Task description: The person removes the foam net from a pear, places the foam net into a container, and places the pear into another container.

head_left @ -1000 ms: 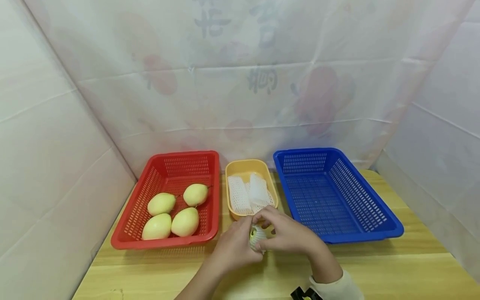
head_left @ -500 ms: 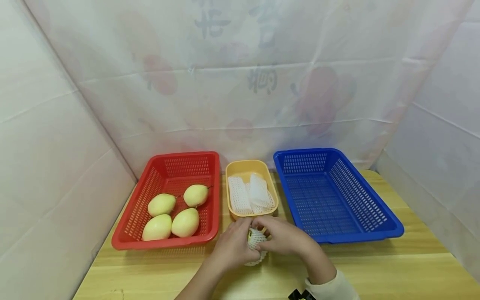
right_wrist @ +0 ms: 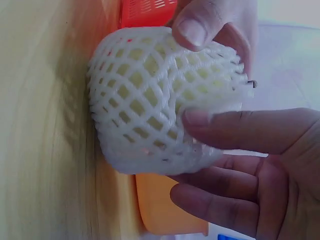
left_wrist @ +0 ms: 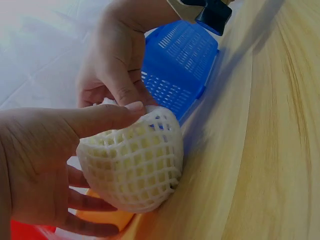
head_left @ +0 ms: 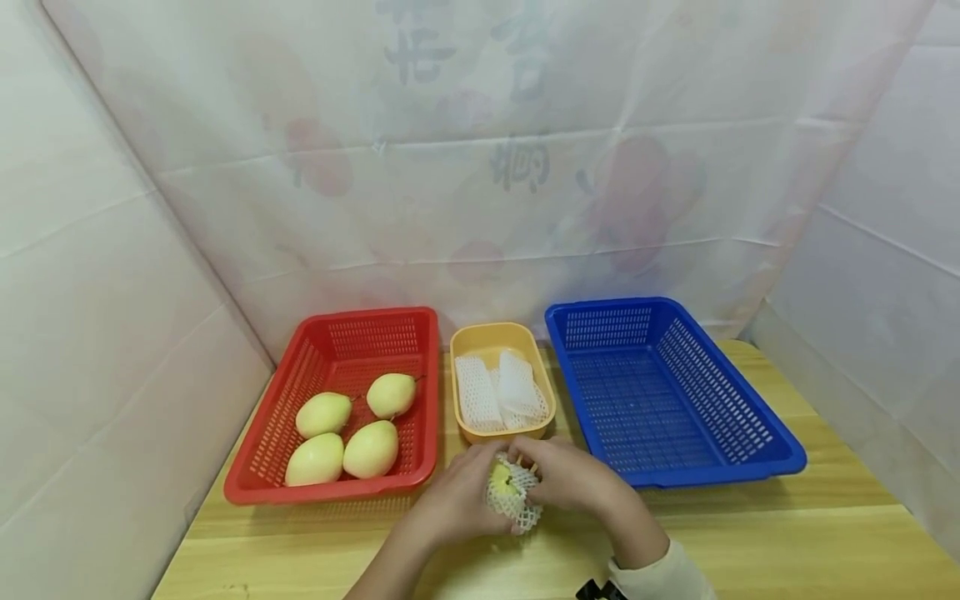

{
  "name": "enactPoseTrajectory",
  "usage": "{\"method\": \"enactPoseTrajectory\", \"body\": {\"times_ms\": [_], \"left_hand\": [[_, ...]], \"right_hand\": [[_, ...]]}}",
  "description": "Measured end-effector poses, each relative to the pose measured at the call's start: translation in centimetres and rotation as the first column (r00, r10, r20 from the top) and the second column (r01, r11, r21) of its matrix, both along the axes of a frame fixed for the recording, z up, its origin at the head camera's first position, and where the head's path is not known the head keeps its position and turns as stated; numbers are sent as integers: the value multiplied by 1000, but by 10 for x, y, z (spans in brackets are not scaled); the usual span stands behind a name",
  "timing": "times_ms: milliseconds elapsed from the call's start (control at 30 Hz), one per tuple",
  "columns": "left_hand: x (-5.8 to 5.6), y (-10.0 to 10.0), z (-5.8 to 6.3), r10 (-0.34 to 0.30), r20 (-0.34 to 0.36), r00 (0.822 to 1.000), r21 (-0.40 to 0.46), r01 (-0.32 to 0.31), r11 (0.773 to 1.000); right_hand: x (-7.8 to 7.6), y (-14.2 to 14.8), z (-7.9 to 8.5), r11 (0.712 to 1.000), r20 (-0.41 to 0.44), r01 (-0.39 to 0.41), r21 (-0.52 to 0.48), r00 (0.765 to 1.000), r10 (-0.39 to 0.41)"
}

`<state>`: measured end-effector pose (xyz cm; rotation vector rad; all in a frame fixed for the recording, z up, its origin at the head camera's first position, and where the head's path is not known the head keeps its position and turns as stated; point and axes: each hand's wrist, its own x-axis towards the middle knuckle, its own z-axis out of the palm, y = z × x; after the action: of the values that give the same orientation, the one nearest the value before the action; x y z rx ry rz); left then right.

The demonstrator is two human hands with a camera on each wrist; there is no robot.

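Observation:
A yellow-green pear (head_left: pixel 502 479) sits inside a white foam net sleeve (left_wrist: pixel 145 175), close over the front of the table. Its top and dark stem show through the sleeve's open end in the head view. My left hand (head_left: pixel 459 500) grips the pear from the left, thumb over the sleeve's edge and fingers around the far side. From the right, my right hand (head_left: pixel 570 477) pinches the sleeve, its thumb (right_wrist: pixel 200 120) pressed against the mesh. In the right wrist view the netting wraps most of the fruit.
A red basket (head_left: pixel 330 492) with several bare pears (head_left: pixel 371 450) stands at left. Behind the hands is a yellow tub (head_left: pixel 491 335) with folded foam sleeves (head_left: pixel 478 392). The blue basket (head_left: pixel 678 408) on the right holds nothing. Cloth walls (head_left: pixel 480 208) enclose the wooden table (head_left: pixel 712 542).
Both hands have drawn slightly toward me, away from the tub. The pear's top and stem have come into clearer view, and more of the sleeve shows between the hands.

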<state>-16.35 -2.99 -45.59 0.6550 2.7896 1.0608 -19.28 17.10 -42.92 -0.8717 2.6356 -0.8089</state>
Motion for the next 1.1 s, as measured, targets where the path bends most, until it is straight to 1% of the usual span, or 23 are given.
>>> {"method": "enactPoseTrajectory", "body": {"times_ms": [167,300,367,467,567,700,767,833,933,1033,1100], "left_hand": [[-1,-2,-2,-25,5,1000,53,25,998],[-3,-2,-3,-45,-6,999,54,45,997],[-3,-2,-4,-44,-9,999,44,44,998],[-3,-1,-4,-39,-3,999,41,39,998],[-4,0,-5,-43,-2,999,47,43,998],[-5,-1,-7,-47,-5,999,56,48,997],[-5,0,-9,-47,-4,999,58,48,997],[-5,0,-9,-43,-4,999,53,43,998],[-4,0,-9,-35,4,999,49,34,998],[-4,-1,-7,-21,8,1000,46,21,999],[-3,-1,-6,-12,-3,1000,43,12,999]], "right_hand": [[2,-1,2,1000,-21,5,29,1000,-5],[6,1,8,1000,-79,-9,10,997,10],[8,1,10,999,-122,-39,-18,992,37],[9,0,13,990,-188,-116,-77,977,100],[8,-3,13,982,-206,-159,-102,969,135],[6,-4,14,987,-167,-134,-91,979,118],[6,-5,14,989,-162,-126,-79,980,112],[6,-5,13,989,-175,-125,-76,978,110],[6,-6,11,988,-217,-130,-77,970,111],[6,-7,10,990,-247,-114,-87,965,90],[7,-7,10,991,-254,-95,-90,965,69]]}}
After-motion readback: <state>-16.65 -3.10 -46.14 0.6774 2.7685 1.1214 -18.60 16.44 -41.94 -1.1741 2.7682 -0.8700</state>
